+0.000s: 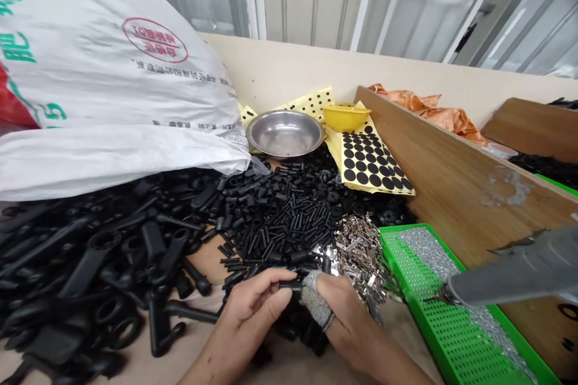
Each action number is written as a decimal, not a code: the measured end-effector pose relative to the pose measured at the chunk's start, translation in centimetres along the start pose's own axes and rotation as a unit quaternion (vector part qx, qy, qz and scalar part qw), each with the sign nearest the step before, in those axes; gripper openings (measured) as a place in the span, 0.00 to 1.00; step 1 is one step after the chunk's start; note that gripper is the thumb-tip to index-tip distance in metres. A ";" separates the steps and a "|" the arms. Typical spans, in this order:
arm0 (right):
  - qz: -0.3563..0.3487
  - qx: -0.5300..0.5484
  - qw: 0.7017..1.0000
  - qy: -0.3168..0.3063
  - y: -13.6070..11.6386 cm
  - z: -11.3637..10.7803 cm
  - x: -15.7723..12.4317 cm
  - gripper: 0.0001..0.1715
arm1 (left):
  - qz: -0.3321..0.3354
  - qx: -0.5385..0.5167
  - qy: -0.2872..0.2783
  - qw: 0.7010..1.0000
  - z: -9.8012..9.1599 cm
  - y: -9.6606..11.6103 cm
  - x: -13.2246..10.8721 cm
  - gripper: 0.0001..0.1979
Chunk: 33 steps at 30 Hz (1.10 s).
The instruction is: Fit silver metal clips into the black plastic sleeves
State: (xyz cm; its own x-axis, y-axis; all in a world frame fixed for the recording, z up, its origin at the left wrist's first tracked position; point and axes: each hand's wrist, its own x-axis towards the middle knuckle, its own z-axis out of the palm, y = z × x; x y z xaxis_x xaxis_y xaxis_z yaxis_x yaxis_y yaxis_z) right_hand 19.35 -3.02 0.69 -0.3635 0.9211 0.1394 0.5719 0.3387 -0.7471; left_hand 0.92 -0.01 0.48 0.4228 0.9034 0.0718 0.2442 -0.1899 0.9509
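Observation:
Low in the middle, my left hand (255, 316) pinches a small black cylindrical part (292, 286) between thumb and fingers. My right hand (345, 316), with grey wrapping (316, 307) on its fingers, closes around the other end of that part, which is mostly hidden. Just beyond the hands lies a heap of short black ribbed pieces (295, 222). Shiny metal clips (359, 246) are piled beyond my right hand. Left of my left hand are many larger black handle-like parts (158, 252), some with ring ends.
A green perforated tray (433, 313) holding small silvery pieces stands at right, with a grey powered screwdriver (510, 271) above it. Behind are a steel bowl (285, 134), a yellow bowl (345, 117) and black-dot sticker sheets (372, 159). A white sack (112, 84) bulges at left; a wooden divider (451, 162) runs right.

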 end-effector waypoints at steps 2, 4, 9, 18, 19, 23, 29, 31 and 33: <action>-0.021 -0.013 1.000 0.002 0.0 0.0 0.1 0.10 | -0.017 -0.020 0.008 1.000 -0.1 -0.1 0.0 0.09; -0.034 -0.033 0.999 0.003 0.1 0.1 0.0 0.10 | -0.008 -0.006 0.011 1.000 0.0 -0.1 -0.1 0.08; 0.032 0.025 0.999 -0.015 -0.3 0.0 -0.4 0.14 | 0.119 0.060 0.029 0.991 0.4 0.0 -1.0 0.07; 0.079 -0.005 0.997 -0.003 -0.8 -0.3 1.3 0.10 | 0.113 0.132 0.067 0.983 -1.7 -0.3 0.0 0.05; 0.083 -0.021 0.996 0.007 -0.8 -0.5 1.7 0.10 | 0.102 0.148 0.075 0.981 -2.2 -0.4 0.3 0.05; 0.062 -0.083 0.994 0.035 -0.5 -1.1 3.7 0.12 | 0.076 0.226 0.094 0.967 -3.3 -1.3 1.0 0.05; -0.009 -0.282 0.959 0.030 -0.2 -0.7 8.5 0.08 | 0.093 0.277 0.049 0.955 -4.6 -2.1 1.5 0.06; -0.019 -0.335 0.942 0.022 -0.3 -0.2 10.2 0.06 | 0.086 0.323 0.055 0.941 -5.3 -2.0 2.1 0.07; -0.032 -0.360 0.932 0.014 -0.3 0.4 11.6 0.08 | 0.088 0.377 0.067 0.920 -5.9 -2.0 3.2 0.09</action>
State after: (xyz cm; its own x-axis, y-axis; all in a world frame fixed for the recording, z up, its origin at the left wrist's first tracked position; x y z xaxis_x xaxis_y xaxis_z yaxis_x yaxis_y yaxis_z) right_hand 14.64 7.48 2.29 -0.3996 0.8960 0.1935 0.8990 0.4243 -0.1085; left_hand -3.36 5.54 0.63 0.4153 0.8626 0.2888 0.7393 -0.5050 0.4454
